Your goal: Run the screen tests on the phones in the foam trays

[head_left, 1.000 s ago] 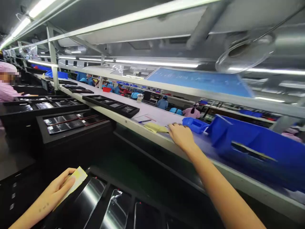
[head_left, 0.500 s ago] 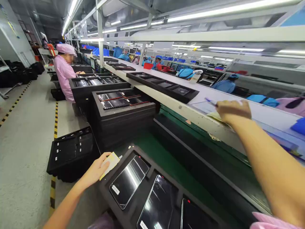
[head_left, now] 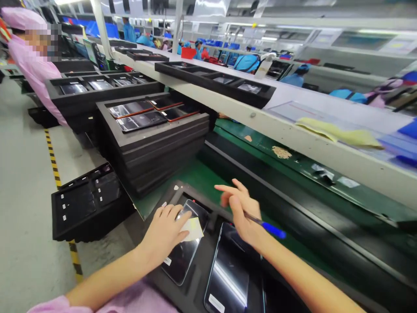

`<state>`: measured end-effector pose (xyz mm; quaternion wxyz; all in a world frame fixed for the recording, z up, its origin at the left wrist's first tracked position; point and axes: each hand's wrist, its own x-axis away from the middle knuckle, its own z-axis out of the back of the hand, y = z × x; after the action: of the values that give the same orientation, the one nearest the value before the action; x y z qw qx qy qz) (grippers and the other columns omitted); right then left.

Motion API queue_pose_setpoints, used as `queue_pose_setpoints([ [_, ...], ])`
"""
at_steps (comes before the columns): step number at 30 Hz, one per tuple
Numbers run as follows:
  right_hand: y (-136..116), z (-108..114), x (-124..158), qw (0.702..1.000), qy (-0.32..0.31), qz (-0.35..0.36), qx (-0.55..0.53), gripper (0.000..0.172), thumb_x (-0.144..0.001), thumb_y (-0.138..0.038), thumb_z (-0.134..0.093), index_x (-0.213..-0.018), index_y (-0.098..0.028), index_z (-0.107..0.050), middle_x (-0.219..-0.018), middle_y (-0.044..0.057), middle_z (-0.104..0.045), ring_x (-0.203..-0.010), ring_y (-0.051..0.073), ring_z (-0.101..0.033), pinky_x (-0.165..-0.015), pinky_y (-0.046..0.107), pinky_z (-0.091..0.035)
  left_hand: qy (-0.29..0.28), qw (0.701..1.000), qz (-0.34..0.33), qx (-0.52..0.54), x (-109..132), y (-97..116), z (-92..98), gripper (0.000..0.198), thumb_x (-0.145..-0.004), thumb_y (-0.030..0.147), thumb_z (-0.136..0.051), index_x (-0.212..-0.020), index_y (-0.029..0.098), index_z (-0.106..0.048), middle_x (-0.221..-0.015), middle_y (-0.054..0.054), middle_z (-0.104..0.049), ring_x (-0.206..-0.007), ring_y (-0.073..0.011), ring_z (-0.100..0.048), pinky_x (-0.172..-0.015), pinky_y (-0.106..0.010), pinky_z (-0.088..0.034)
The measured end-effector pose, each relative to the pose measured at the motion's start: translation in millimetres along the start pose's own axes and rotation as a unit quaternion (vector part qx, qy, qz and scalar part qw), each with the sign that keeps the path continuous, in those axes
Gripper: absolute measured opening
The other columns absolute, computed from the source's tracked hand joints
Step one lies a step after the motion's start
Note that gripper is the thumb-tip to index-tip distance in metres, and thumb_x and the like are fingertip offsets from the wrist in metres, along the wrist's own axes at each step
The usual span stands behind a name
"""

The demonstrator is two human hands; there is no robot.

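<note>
My left hand (head_left: 163, 234) pinches a small pad of pale yellow notes (head_left: 193, 229) between thumb and fingers. It is over the first dark glass phone panel (head_left: 180, 265), which has a white label at its lower end. That panel lies in a recess of the black foam tray (head_left: 198, 282) in front of me. Across from it, my right hand (head_left: 244, 213) is closed around a blue-ended pen (head_left: 273, 229), index finger stretched out. Below that hand lies a second labelled panel (head_left: 228, 271). My right forearm hides the tray's right part.
Stacked black trays (head_left: 156, 145) with panels stand ahead, and another stack (head_left: 83, 208) sits on the floor at left. A white bench (head_left: 241, 106) carries a long tray (head_left: 208, 80) and a yellow cloth (head_left: 342, 132). A co-worker in pink (head_left: 34, 69) stands at far left.
My right hand has come down from above the bench to the tray, still with the pen. The left hand has moved right, bringing the note pad over the first panel. The view has shifted.
</note>
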<state>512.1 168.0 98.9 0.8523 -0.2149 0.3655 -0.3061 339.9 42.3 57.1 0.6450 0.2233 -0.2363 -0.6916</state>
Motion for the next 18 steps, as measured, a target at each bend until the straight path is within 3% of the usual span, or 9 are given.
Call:
queue_pose_setpoints([
  [3, -4.8, -30.5, 1.4, 0.97, -0.101, -0.117, -0.187, 0.065, -0.088, -0.063, -0.016, -0.079, -0.021, -0.065, -0.055, 0.001, -0.051, -0.063, 0.017, -0.055, -0.072, 0.036, -0.048, 0.055, 0.988, -0.091, -0.112, 17.0, -8.5, -4.3, 0.024, -0.092, 0.022, -0.037, -0.102, 0.015, -0.059, -0.106, -0.009, -0.064, -0.098, -0.0221, -0.056, -0.085, -0.039, -0.044],
  [5, -6.0, -46.0, -1.5, 0.945, -0.12, -0.166, -0.255, 0.066, -0.086, -0.067, -0.019, -0.077, -0.02, -0.065, -0.056, 0.003, -0.053, -0.063, 0.017, -0.055, -0.063, 0.032, -0.047, 0.078, 0.975, -0.146, -0.149, 27.2, -13.7, -7.7, 0.024, -0.091, 0.028, -0.042, -0.101, 0.015, -0.059, -0.107, -0.008, -0.064, -0.099, -0.0234, -0.056, -0.086, -0.04, -0.044],
  [13, 10.4, -79.3, -7.2, 0.926, -0.128, -0.211, -0.285, 0.033, -0.076, -0.052, -0.058, -0.07, -0.02, -0.062, -0.061, -0.001, -0.055, -0.058, 0.012, -0.049, -0.054, 0.024, -0.042, 0.046, 0.974, -0.105, -0.194, 26.3, -7.7, -22.2, 0.042, -0.089, 0.043, -0.042, -0.119, 0.015, -0.053, -0.094, -0.006, -0.066, -0.08, -0.0214, -0.057, -0.078, -0.04, -0.041],
  [15, 13.7, -82.1, -4.9, 0.925, -0.12, -0.226, -0.281, 0.029, -0.072, -0.046, -0.063, -0.062, -0.019, -0.058, -0.056, -0.002, -0.051, -0.053, 0.01, -0.044, -0.049, 0.022, -0.038, 0.061, 0.971, -0.127, -0.195, 23.5, -6.8, -23.6, 0.044, -0.089, 0.045, -0.041, -0.117, 0.014, -0.055, -0.099, -0.008, -0.066, -0.085, -0.0216, -0.058, -0.081, -0.039, -0.04],
  [18, 12.4, -86.6, -0.7, 0.924, -0.08, -0.249, -0.28, 0.026, -0.072, -0.04, -0.064, -0.061, -0.019, -0.052, -0.049, -0.005, -0.044, -0.047, 0.008, -0.038, -0.044, 0.02, -0.032, 0.11, 0.957, -0.171, -0.206, 21.2, -8.5, -24.5, 0.044, -0.089, 0.045, -0.04, -0.114, 0.013, -0.057, -0.118, -0.012, -0.061, -0.11, -0.0254, -0.052, -0.093, -0.038, -0.035],
])
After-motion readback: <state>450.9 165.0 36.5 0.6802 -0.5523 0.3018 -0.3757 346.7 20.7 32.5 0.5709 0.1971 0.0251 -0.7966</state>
